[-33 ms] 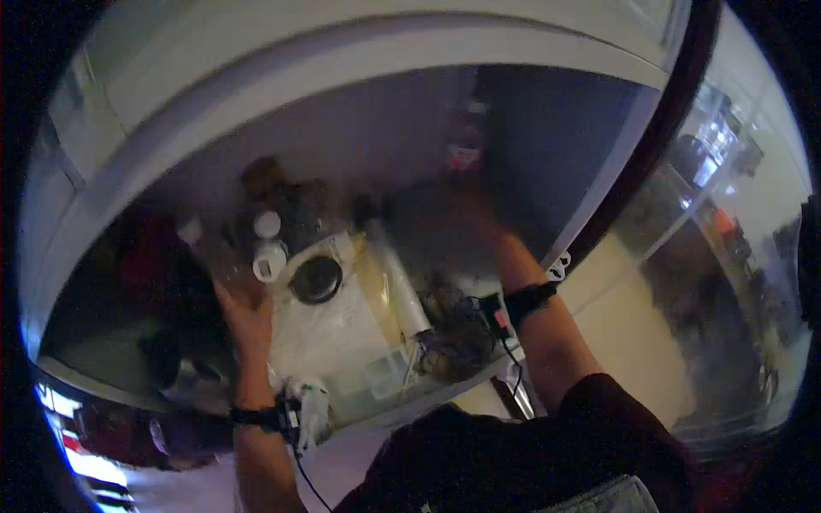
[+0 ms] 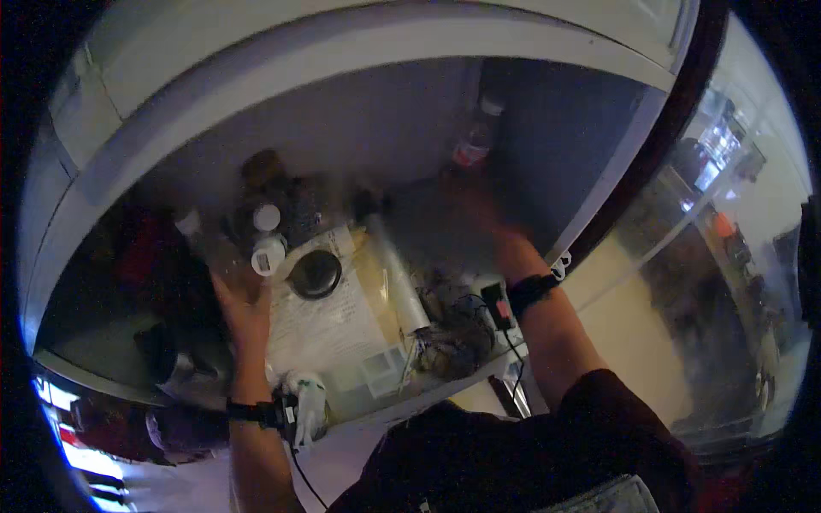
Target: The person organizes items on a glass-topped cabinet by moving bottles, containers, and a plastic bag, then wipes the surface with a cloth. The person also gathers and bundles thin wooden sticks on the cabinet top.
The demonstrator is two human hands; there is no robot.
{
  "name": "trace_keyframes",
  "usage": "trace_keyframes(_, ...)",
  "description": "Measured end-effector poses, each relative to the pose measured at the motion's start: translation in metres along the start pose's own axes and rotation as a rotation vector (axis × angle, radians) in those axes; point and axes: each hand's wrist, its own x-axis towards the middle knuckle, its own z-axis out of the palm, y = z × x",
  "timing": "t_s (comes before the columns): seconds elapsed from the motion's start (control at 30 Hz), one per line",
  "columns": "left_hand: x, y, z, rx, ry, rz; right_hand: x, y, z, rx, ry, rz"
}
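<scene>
So the red-labelled bottle point(image 2: 472, 145) is at the cupboard's back right, right hand point(image 2: 481, 205) just below; too blurry to tell if its fingers grip. Left hand point(image 2: 245, 309) is by a white-capped bottle point(image 2: 205, 241), grip unclear too. Looks partway: both bottles sit inside the front edge point(image 2: 428, 390). Side wall point(image 2: 569, 137) crowds the right; papers point(image 2: 321, 338) fill the middle.

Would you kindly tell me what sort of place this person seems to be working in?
Probably a cluttered storage cupboard, perhaps in a home, though that is uncertain: a pale frame surrounds a dim shelf holding a red-labelled bottle, a sheet of paper and a clear plastic box.
</scene>
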Motion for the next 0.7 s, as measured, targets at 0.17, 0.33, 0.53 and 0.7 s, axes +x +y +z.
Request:
trace_keyframes(0.17, 0.014, 0.008, 0.001, -0.071, -0.018, 0.081, 0.033, 0.01, -0.014, -0.058, 0.122, 0.03)
trace_keyframes(0.33, 0.006, 0.015, 0.001, -0.073, -0.015, 0.093, 0.039, 0.018, -0.003, -0.078, 0.114, 0.055)
trace_keyframes(0.53, 0.014, -0.003, 0.001, 0.079, 0.047, 0.166, 0.007, -0.001, -0.015, -0.14, 0.148, 0.067)
trace_keyframes(0.7, 0.012, 0.0, 0.001, -0.095, -0.024, 0.076, -0.04, -0.056, 0.035, -0.096, -0.303, -0.035)
